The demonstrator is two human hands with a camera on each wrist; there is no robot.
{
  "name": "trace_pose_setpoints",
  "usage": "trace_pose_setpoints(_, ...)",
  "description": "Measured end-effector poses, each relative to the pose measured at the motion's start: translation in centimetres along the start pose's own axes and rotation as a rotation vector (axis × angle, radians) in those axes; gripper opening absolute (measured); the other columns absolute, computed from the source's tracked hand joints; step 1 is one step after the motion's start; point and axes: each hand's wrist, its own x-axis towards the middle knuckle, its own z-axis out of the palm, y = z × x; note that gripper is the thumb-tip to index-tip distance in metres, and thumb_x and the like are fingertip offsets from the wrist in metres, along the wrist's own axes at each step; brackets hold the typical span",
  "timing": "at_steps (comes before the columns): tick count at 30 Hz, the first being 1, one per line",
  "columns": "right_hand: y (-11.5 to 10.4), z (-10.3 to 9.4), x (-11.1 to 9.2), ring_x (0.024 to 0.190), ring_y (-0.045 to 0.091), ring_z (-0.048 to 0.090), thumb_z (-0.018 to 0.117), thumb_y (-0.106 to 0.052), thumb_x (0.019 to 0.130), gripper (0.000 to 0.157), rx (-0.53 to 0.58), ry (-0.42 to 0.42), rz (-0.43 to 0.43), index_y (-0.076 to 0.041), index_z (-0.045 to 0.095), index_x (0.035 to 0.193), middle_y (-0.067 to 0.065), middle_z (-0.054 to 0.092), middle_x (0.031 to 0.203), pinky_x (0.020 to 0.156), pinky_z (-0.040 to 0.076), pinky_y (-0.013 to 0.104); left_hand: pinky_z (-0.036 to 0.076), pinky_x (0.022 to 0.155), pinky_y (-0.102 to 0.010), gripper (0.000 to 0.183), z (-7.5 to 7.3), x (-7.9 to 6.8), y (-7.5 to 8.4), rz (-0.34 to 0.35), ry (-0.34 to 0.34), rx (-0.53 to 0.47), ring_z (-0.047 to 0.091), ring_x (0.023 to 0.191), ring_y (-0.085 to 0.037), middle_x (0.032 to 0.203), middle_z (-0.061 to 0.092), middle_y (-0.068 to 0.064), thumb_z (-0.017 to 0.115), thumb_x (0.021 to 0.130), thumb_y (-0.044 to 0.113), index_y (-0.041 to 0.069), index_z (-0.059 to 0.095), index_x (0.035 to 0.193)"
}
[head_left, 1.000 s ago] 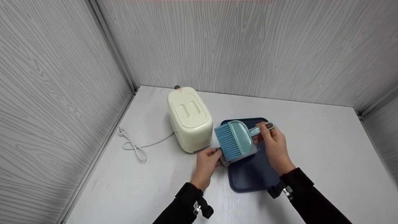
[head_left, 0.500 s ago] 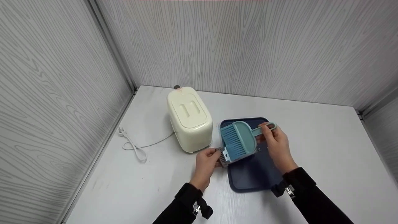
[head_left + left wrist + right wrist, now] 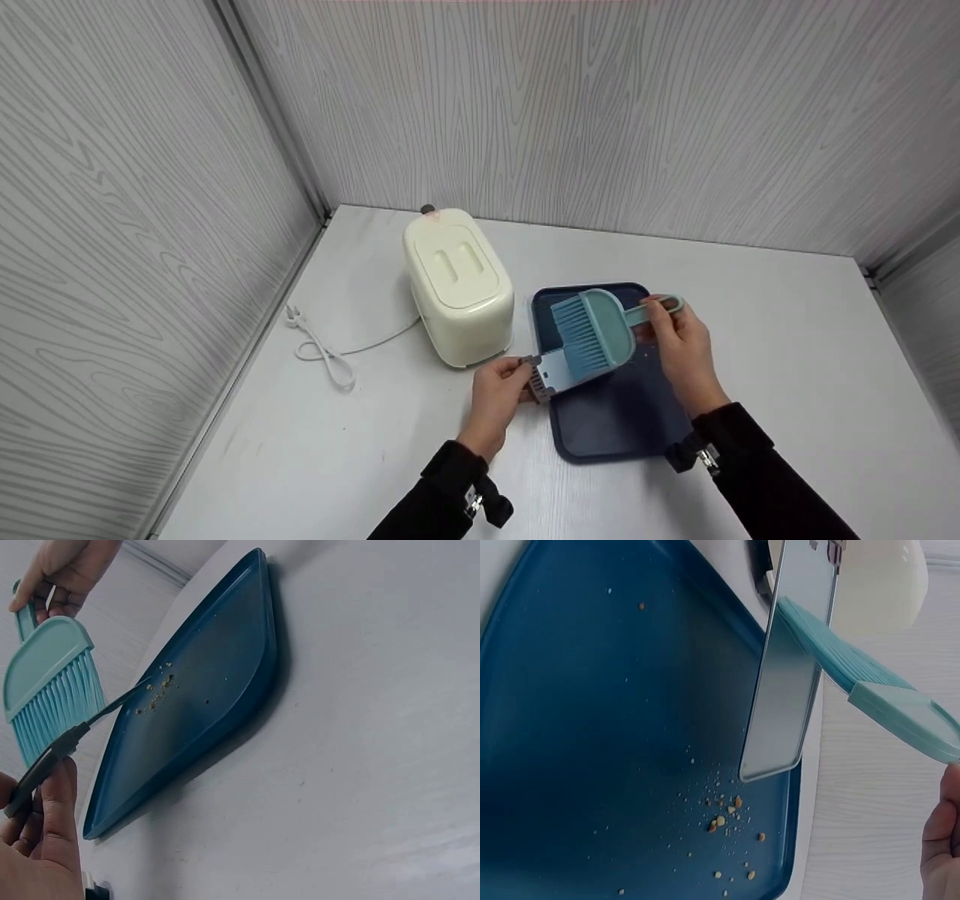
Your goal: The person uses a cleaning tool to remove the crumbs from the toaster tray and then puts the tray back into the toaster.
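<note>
Head view: white bench, wood-grain wall at twelve o'clock; left fingers pinch metal tray, right fingers grip brush.

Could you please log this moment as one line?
left hand: holds metal tray | right hand: holds brush over metal tray | blue tray: crumbs scattered

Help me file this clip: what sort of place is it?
Probably a small work booth: grey panels rise on three sides of a white table, and a toaster stands there, its plug loose.
</note>
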Motion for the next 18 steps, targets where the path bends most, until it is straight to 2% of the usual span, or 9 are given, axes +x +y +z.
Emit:
trace_pose_setpoints(9, 4.0, -1.0, 1.4, 0.080, 0.010, 0.065, 0.048, -0.029, 0.111, 0.034, -0.115, 0.096, -0.030, -0.003, 0.061, 0.129, 0.018, 0.068, 0.099, 0.069, 0.054, 0.017, 0.060, 0.070, -0.028, 0.022, -0.1, -0.1, 0.0, 0.012, -0.016, 0.018, 0.071, 0.077, -0.015, 0.098, 0.074, -0.014, 0.063, 0.099, 0.008, -0.008, 0.071, 0.112)
trace_pose_setpoints(13, 4.8, -1.4, 1.7, 0.079, 0.006, 0.064, 0.050, -0.030, 0.111, 0.033, -0.165, 0.122, -0.077, -0.005, 0.063, 0.127, 0.014, 0.070, 0.099, 0.069, 0.052, 0.016, 0.060, 0.069, -0.028, 0.022, 0.0, -0.1, 0.1, 0.011, -0.003, 0.011, 0.070, 0.076, -0.014, 0.096, 0.073, -0.014, 0.063, 0.098, 0.006, -0.009, 0.071, 0.111)
trace_pose_setpoints(18, 5.3, -1.6, 1.8, 0.080, 0.002, 0.065, 0.052, -0.028, 0.110, 0.031, -0.166, 0.139, -0.111, -0.005, 0.064, 0.127, 0.014, 0.071, 0.101, 0.072, 0.053, 0.015, 0.060, 0.069, -0.028, 0.021, 0.1, 0.1, 0.1, 0.014, 0.002, 0.014, 0.070, 0.076, -0.015, 0.095, 0.073, -0.013, 0.064, 0.098, 0.006, -0.008, 0.071, 0.111)
